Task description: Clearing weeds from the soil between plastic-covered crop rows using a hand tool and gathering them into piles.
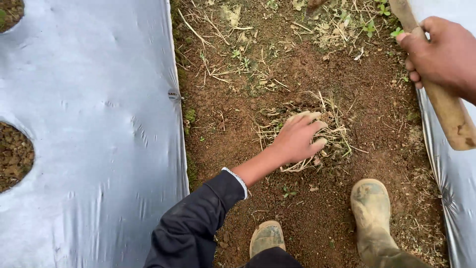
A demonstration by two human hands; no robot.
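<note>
Bare soil furrow [297, 64] between silver mulch sheets [99, 124]; I see left hand [297, 139] curled, grabbing dry grass clump [332, 136] beneath it; right hand [444, 54] fisted around wooden handle [448, 111].

A strip of bare soil [317, 84] is bounded at 9 o'clock by a plastic sheet [94, 124] and at 3 o'clock by a second sheet [453, 173]. A clump of dry grass [333, 133] is located on the soil at centre, with the left hand [297, 138] laid on it. A wooden handle [448, 106] is held by the right hand [441, 54] at 2 o'clock. Two boots [372, 208] are placed at 6 o'clock.
</note>
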